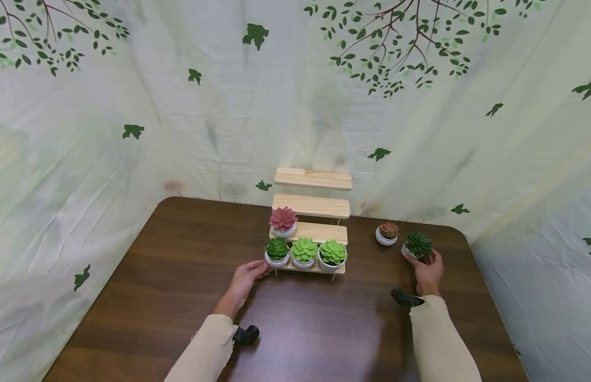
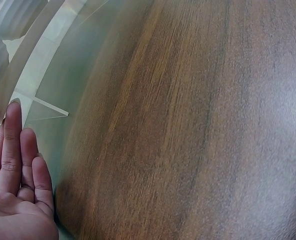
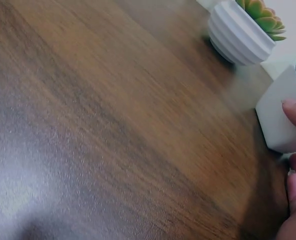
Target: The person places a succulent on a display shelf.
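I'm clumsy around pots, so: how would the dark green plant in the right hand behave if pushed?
The dark green plant probably won't roll far: its white pot has flat faces. Those look smooth, so they might feel slippery.

4 plts [image 1: 305,250] on stand [image 1: 310,205], 2 others [image 1: 386,240] R

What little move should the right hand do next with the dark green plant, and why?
Maybe bring the dark green plant over to the shelf, beside the pink plant. The right hand grips its white pot, and there's bare wood at that spot.
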Tool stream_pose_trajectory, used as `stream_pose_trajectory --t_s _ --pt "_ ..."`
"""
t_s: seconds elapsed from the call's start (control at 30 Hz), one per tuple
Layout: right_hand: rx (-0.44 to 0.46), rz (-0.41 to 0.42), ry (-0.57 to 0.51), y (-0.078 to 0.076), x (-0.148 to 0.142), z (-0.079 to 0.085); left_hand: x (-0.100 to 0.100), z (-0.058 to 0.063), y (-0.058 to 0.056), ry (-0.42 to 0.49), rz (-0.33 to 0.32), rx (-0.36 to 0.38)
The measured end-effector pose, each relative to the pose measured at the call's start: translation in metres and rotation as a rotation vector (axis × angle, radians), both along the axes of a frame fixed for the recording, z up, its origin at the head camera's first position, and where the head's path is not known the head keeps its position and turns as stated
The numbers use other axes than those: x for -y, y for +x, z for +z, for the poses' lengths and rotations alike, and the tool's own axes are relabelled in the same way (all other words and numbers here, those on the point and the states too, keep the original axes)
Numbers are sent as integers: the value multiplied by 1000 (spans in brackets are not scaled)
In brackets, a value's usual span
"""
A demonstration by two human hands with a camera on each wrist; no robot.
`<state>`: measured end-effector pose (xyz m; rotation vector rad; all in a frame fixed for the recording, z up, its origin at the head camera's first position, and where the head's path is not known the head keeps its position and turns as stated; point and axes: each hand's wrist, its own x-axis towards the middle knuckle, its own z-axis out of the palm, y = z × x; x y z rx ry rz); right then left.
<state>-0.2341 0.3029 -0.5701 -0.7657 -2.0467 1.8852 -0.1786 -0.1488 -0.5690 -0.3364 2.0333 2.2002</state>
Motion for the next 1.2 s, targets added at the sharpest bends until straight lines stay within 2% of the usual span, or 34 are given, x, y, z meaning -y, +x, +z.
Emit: stream_pose_trajectory --t_s 0.3,0.57,0.67,0.83,1.2 --pt "48 31 9 9 -2 3 -1 0 0 25 8 -2" --pt "91 159 67 20 -2 11 -1 0 0 13 4 -2" --pt "75 199 65 23 0 15 0 0 -1 9 1 -3" --pt "21 257 72 25 9 28 0 0 -2 10 0 8" --pt "-72 349 113 23 38 69 0 0 -3 -5 1 23"
